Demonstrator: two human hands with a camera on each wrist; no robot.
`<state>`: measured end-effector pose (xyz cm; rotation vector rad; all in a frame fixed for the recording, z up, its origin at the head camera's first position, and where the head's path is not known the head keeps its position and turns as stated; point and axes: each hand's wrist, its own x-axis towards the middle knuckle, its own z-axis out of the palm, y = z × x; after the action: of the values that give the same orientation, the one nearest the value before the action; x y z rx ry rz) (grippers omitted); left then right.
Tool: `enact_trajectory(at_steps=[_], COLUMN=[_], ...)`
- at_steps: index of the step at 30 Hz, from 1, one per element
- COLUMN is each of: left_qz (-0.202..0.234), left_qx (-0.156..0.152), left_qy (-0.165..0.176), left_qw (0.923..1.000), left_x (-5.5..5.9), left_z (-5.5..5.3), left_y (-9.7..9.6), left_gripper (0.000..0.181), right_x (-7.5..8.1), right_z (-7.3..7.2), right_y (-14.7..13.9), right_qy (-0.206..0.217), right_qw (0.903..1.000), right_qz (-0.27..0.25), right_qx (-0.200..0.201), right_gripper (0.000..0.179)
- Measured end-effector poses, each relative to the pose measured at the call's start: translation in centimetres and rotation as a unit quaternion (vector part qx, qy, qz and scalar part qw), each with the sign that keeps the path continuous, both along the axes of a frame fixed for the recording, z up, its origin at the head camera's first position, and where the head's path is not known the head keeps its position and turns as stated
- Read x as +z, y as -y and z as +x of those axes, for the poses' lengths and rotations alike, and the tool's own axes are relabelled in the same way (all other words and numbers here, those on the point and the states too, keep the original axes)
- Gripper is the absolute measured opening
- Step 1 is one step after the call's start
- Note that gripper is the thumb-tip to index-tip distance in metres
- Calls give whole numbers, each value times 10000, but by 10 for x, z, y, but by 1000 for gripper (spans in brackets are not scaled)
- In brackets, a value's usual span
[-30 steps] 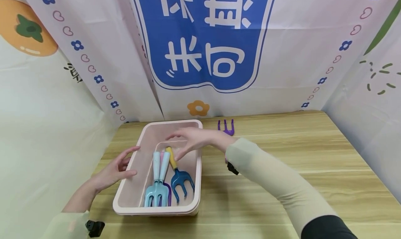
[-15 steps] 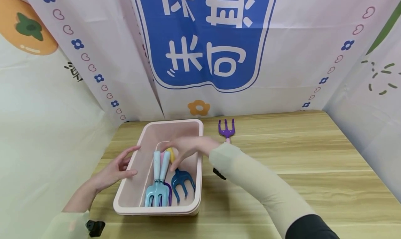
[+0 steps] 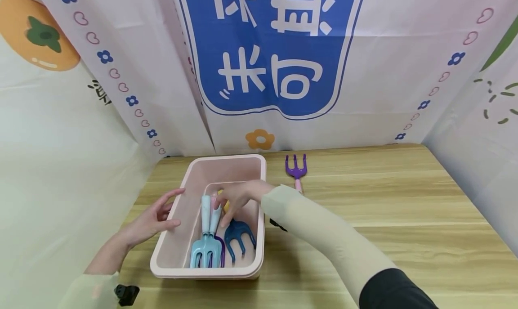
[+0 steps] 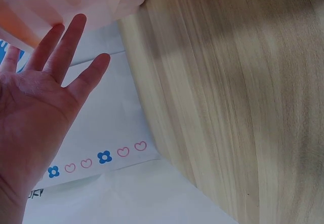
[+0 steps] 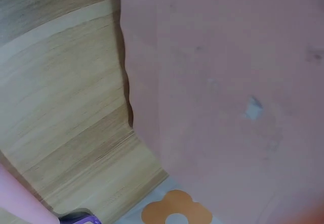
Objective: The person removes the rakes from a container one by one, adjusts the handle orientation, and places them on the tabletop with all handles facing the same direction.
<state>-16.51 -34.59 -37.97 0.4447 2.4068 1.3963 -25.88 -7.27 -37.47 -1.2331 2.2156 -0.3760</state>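
A pale pink plastic bin (image 3: 170,237) stands on the table holding several small garden hand forks. My left hand (image 3: 151,221) rests by its left wall with fingers spread; in the left wrist view the left hand (image 4: 40,92) has its fingertips against the pink wall. Inside, my right hand (image 3: 238,195) reaches down, thumb and fingers apart, over the light blue fork (image 3: 207,246) and the dark blue fork (image 3: 238,230) with a yellow handle, which it partly covers. Whether its fingertips touch a handle is unclear. A purple-tined fork (image 3: 222,250) lies partly beneath the light blue one.
Another purple fork (image 3: 296,169) with a pink handle lies on the wooden table (image 3: 364,201), right of the bin, partly behind the right sleeve. Printed cloth (image 3: 380,88) hangs around the table's back and sides.
My right hand has moved lower into the bin, from above the yellow handle toward the light blue handles. The sleeve now uncovers more of the purple fork on the table. The left hand stays put.
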Motion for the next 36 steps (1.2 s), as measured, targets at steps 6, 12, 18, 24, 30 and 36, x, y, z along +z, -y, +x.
enact_trajectory(at_steps=[6,12,18,24,30,36], left_qz=[127,43,37,114,223,107], left_qx=[-31,44,-5,-53,-192,-78], left_qy=[20,14,33,4,-47,-1], left_qw=[9999,10000,10000,9999,9996,9999], left_x=[2,4,4,1,-1,0], left_z=[1,3,1,1,-1,0], left_y=[0,0,-2,0,2,2], left_gripper=[77,78,78,77,76,76], right_x=[-2,-2,-2,-2,1,4], right_z=[0,0,0,2,4,2], right_y=[3,2,1,1,-1,-9], right_qy=[-40,110,411,607,492,903], right_qw=[9985,9961,9954,9941,9922,9786], right_qz=[525,872,833,807,1047,1412], right_qx=[126,45,-248,-397,-463,-1195], right_gripper=[63,58,45,45,55,36])
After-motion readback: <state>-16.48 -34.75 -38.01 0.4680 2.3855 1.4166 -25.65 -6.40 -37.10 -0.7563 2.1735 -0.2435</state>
